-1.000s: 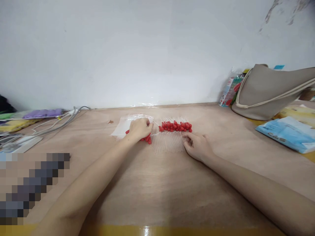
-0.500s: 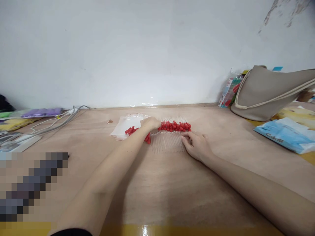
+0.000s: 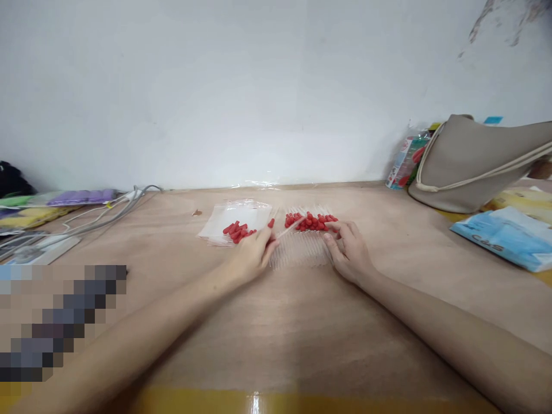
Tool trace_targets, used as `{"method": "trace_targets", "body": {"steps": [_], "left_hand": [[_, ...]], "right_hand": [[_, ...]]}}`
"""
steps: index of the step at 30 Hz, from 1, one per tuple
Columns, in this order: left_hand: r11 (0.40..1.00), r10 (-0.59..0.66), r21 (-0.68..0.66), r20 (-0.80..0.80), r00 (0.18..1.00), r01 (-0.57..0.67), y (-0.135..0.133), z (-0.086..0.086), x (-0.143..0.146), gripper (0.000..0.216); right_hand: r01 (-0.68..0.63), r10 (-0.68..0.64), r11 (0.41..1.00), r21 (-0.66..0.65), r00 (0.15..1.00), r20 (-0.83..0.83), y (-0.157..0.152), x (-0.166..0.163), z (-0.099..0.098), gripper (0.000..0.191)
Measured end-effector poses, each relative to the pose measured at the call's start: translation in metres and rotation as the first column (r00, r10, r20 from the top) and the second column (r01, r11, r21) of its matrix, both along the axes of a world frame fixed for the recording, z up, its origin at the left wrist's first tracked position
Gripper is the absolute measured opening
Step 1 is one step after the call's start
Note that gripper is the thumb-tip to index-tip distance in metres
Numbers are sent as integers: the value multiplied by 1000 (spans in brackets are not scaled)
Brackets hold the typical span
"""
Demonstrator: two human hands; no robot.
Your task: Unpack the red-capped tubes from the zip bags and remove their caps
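Note:
A row of clear thin sticks with red tips (image 3: 309, 221) lies on the wooden table (image 3: 276, 333). My left hand (image 3: 252, 253) pinches a few of these red-tipped sticks (image 3: 282, 232), lifted slightly off the row. Just left of it, loose red caps (image 3: 237, 232) lie on a stack of clear plastic bags (image 3: 235, 221). My right hand (image 3: 349, 250) rests at the right end of the row, fingers curled and touching the sticks.
A beige bag (image 3: 474, 164) and a blue packet (image 3: 504, 236) sit at the right. A colourful packet (image 3: 403, 161) leans by the wall. Grey cables (image 3: 107, 213) and purple and yellow packets (image 3: 56, 201) lie at the left. The white wall rises behind.
My left hand has drawn back toward me from the bags, uncovering the red caps, and now holds a few sticks. My right hand has shifted slightly forward onto the row's right end.

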State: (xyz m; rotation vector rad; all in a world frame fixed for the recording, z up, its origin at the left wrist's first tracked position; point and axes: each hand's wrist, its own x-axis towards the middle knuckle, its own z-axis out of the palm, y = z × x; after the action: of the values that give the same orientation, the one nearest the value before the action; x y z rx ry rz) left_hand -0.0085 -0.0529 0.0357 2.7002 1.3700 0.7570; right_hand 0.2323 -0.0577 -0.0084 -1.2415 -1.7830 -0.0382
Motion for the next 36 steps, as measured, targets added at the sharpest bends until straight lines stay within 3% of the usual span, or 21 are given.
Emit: {"method": "trace_targets", "body": {"steps": [4, 7, 16, 26, 36], "left_hand": [[978, -118, 177, 45, 992, 109, -11, -30, -13, 17], [963, -160, 227, 54, 986, 144, -11, -37, -11, 15], [914, -259, 318, -17, 966, 251, -14, -36, -1, 12], [881, -265, 335, -235, 935, 334, -16, -28, 5, 20], [880, -276, 302, -303, 912, 367, -18, -24, 2, 30]], "right_hand": [[-157, 154, 984, 81, 987, 39, -7, -3, 2, 30], [-223, 203, 969, 106, 964, 169, -12, -6, 4, 29], [-349, 279, 932, 95, 862, 424, -17, -26, 5, 27], [-394, 288, 908, 142, 834, 471, -22, -30, 10, 25], [-424, 268, 875, 235, 827, 495, -26, -24, 10, 20]]}}
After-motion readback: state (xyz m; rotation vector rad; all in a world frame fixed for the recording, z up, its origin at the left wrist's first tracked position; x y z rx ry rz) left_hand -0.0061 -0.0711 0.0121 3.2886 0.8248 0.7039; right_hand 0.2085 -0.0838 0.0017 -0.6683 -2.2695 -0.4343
